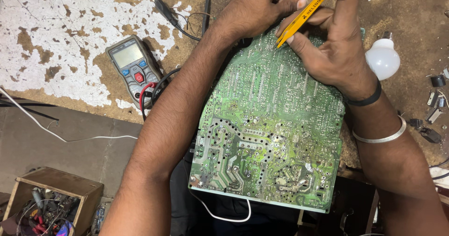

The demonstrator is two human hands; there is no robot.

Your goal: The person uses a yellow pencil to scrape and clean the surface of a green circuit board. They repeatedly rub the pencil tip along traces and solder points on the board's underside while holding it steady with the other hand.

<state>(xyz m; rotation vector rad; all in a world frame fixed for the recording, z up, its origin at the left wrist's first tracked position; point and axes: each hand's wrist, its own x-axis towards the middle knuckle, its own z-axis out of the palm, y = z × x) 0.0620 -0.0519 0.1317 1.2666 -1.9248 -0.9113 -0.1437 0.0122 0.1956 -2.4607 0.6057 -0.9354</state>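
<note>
Upper right: right hand point(334, 49) pinching yellow tweezers point(303, 17) over green circuit board point(269, 128); left hand point(255, 9) curled, steadying the tips; best kept light, braced.

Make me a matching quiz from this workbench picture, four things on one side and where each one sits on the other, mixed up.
Things:
1. multimeter
2. white bulb
3. yellow tweezers
4. wooden box

Places:
A. in the right hand, over the circuit board
B. bottom left, below the bench
C. left of the left hand's forearm
D. right of the board

Pairs: 1-C, 2-D, 3-A, 4-B
</note>
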